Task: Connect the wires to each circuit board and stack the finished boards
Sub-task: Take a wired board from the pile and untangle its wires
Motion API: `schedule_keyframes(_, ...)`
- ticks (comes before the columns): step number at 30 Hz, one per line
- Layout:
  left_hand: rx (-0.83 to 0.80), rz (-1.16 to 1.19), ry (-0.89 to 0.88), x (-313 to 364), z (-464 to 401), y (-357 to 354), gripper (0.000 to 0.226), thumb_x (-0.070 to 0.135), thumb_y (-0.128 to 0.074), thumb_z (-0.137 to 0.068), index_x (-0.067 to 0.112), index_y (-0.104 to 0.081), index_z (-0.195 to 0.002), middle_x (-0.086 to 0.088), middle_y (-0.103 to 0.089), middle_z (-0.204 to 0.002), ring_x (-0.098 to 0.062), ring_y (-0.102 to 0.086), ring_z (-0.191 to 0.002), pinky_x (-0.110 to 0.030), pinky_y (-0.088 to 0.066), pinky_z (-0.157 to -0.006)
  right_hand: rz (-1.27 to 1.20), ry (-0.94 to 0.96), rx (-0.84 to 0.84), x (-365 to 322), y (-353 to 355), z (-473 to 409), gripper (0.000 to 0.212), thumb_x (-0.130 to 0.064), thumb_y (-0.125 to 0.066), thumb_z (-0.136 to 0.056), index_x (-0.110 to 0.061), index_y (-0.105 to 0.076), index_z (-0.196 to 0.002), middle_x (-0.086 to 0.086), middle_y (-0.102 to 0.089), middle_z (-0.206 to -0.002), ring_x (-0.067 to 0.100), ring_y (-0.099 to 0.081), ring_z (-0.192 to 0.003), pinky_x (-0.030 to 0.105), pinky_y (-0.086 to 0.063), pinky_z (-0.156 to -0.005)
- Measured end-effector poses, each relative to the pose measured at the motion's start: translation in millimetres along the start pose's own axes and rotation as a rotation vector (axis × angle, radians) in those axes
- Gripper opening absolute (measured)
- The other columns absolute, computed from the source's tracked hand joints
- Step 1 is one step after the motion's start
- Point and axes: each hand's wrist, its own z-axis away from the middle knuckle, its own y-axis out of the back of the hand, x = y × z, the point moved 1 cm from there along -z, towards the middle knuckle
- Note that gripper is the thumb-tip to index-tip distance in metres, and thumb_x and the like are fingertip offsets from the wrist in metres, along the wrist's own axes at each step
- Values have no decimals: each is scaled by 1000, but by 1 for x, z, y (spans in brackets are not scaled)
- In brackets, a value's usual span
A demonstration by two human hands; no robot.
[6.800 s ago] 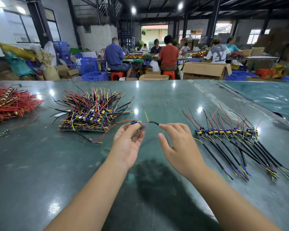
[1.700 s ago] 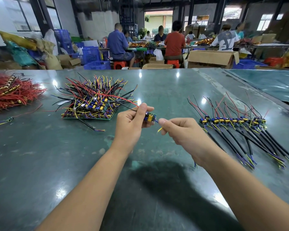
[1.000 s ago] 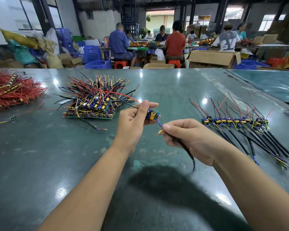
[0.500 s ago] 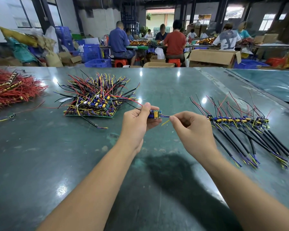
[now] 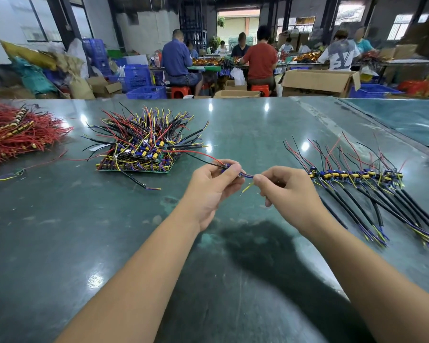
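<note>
My left hand [image 5: 212, 188] pinches a small circuit board [image 5: 227, 167], mostly hidden by the fingers, with red and black leads trailing left. My right hand [image 5: 286, 191] grips the wires coming off the board's right end: a purple wire [image 5: 247, 176] runs between the two hands and a yellow wire [image 5: 247, 188] hangs just below. A pile of green boards with tangled wires [image 5: 144, 147] lies on the table to the left. A row of finished boards with black cables [image 5: 356, 175] lies to the right.
A heap of red wires [image 5: 15, 131] sits at the far left of the green table [image 5: 60, 243]. One loose black cable [image 5: 140, 183] lies before the pile. Several people sit at benches beyond the table's far edge, among cardboard boxes [image 5: 317, 81] and blue crates [image 5: 146, 91].
Over the last second my right hand rose from below the board to its right end, now level with my left hand. The long black cable has dropped out of sight behind it.
</note>
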Motion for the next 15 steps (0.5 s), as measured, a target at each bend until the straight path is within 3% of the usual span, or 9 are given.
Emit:
schedule_keyframes(3,16,-53,-28,-1,-1,1,11,4,-56,-92,11,-59,-84,-3,-67,-71,-7,-63,-59,-18,-54,-64,-99,21,-66,-1,-2,2,22,-17,-63,-88,-10,-66,-68,-5,-55,-51,6,-50,-44,12,-37,-48)
schedule_keyframes(7,5,-120,-57,-3,-1,0,14,2,-52,-93,11,-56,-83,1,-66,-65,-6,-60,-58,-18,-54,-66,-125,71,-138,-2,-7,4,19,-17,-63,-89,-12,-67,-72,-7,-55,-55,7,-53,-49,25,-44,-55)
schedule_keyframes(11,-16,-30,18,-2,-1,1,12,5,-52,-94,12,-56,-84,-1,-67,-69,-6,-62,-60,-19,-54,-68,-79,31,22,3,-8,0,20,-19,-63,-89,-20,-67,-70,-7,-52,-54,10,-45,-51,32,-42,-55)
schedule_keyframes(15,-60,53,71,-2,-1,-1,13,5,-51,-95,10,-56,-85,1,-68,-66,-5,-63,-58,-17,-54,-62,24,25,94,8,-8,-2,20,-24,-62,-90,-21,-67,-70,-8,-47,-52,9,-38,-52,29,-34,-56)
